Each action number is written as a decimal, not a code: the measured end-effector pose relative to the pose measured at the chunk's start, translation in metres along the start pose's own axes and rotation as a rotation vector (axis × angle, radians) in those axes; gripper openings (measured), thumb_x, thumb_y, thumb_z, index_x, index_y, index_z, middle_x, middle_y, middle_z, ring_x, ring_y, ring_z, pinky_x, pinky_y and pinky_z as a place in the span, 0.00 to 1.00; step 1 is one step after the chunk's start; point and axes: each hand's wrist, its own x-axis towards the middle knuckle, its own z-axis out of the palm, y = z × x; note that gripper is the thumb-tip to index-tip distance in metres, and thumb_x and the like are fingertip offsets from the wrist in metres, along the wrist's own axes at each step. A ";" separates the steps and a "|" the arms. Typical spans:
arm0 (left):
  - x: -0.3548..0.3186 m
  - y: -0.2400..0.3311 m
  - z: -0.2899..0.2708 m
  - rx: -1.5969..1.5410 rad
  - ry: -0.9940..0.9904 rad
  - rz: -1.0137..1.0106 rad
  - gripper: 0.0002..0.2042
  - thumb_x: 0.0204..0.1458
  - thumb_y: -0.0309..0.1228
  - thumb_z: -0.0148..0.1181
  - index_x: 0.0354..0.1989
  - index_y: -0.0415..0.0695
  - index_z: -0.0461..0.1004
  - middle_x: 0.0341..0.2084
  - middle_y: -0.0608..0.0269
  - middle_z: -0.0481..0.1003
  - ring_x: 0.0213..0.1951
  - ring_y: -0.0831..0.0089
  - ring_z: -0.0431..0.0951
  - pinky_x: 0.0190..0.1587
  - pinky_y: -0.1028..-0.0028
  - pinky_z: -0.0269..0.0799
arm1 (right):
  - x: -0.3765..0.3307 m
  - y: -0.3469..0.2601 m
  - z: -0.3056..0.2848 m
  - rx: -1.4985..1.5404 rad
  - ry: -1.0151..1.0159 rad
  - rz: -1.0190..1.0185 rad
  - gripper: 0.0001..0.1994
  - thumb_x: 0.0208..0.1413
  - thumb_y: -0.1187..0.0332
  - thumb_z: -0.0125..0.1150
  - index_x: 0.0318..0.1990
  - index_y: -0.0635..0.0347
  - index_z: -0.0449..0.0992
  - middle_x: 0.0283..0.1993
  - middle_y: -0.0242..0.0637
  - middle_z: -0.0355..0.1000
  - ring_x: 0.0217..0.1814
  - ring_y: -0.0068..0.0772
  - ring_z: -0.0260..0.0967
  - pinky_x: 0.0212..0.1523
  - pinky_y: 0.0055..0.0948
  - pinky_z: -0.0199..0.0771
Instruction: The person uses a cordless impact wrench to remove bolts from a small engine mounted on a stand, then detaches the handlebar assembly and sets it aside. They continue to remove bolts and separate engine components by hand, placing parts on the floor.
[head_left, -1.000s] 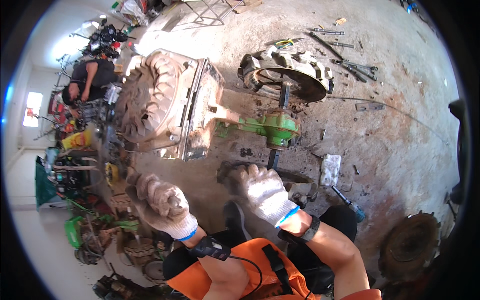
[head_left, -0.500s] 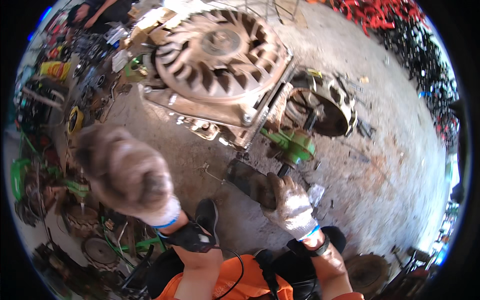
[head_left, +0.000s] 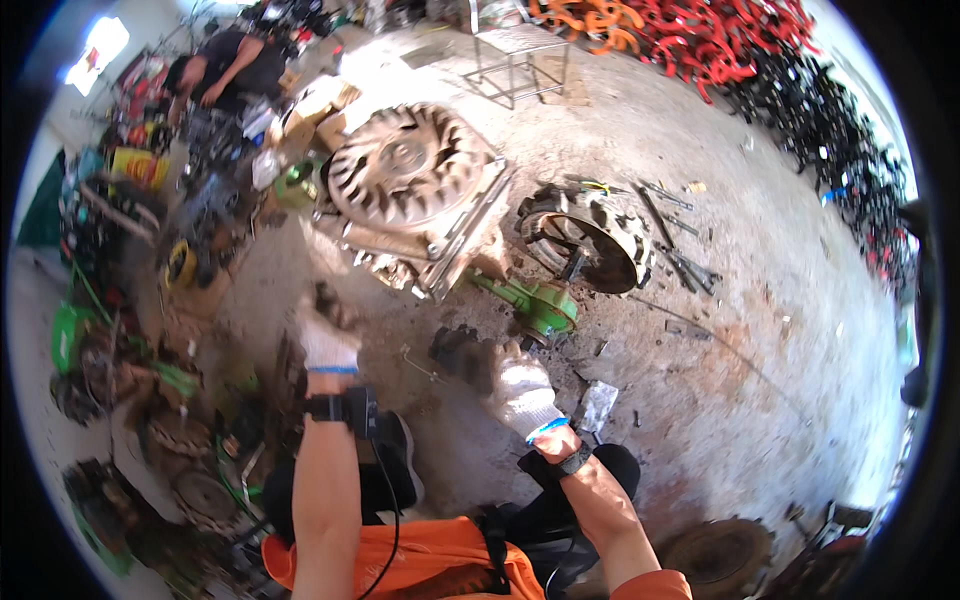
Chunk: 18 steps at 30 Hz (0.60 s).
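Note:
My left hand [head_left: 328,338], in a soiled white work glove, hovers over the floor short of the engine. Motion smears its fingers, so their grip cannot be read. My right hand [head_left: 522,388], gloved the same way, is low over the floor with its fingers closed on the end of a dark, blocky piece [head_left: 458,352]. Blur hides what kind of piece it is. Just beyond it lies a green metal part [head_left: 545,310] with a rounded housing and an arm. The engine with a large finned flywheel [head_left: 405,160] rests on the floor farther off.
A dirty, open round housing [head_left: 590,240] lies right of the engine, with wrenches [head_left: 690,270] beyond it. A small stool [head_left: 520,45] stands at the back. Red curved parts [head_left: 710,45] and black ones [head_left: 810,130] are heaped far right. Another person [head_left: 235,70] works far left.
My left hand has dropped away from close in front of the camera and moved farther out. My right hand stays by the dark piece. The view has tilted up, showing more background.

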 end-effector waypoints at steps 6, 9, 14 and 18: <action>0.014 -0.081 -0.027 0.167 -0.231 -0.209 0.26 0.63 0.65 0.62 0.47 0.53 0.76 0.37 0.67 0.83 0.21 0.77 0.57 0.25 0.72 0.57 | 0.002 -0.006 -0.003 0.056 0.084 0.046 0.31 0.48 0.67 0.68 0.62 0.68 0.73 0.49 0.55 0.76 0.40 0.57 0.80 0.41 0.51 0.81; 0.001 -0.093 -0.018 0.129 -0.418 -0.376 0.24 0.63 0.64 0.64 0.45 0.55 0.77 0.37 0.68 0.83 0.20 0.78 0.57 0.23 0.72 0.56 | 0.004 -0.006 -0.009 0.069 -0.084 0.083 0.34 0.48 0.66 0.73 0.65 0.65 0.72 0.53 0.54 0.75 0.46 0.55 0.81 0.45 0.50 0.82; -0.016 -0.084 -0.001 0.233 -0.436 -0.338 0.15 0.67 0.50 0.66 0.41 0.52 0.76 0.36 0.65 0.81 0.19 0.80 0.57 0.21 0.76 0.56 | 0.011 -0.008 -0.018 0.086 -0.233 0.133 0.42 0.45 0.62 0.78 0.69 0.64 0.69 0.58 0.54 0.74 0.53 0.54 0.80 0.51 0.49 0.82; -0.008 -0.082 0.002 0.322 -0.377 -0.337 0.07 0.70 0.36 0.63 0.46 0.47 0.75 0.42 0.64 0.80 0.19 0.81 0.57 0.22 0.77 0.58 | 0.010 -0.010 -0.019 0.083 -0.226 0.135 0.42 0.43 0.63 0.77 0.69 0.65 0.68 0.58 0.54 0.74 0.53 0.55 0.80 0.51 0.49 0.82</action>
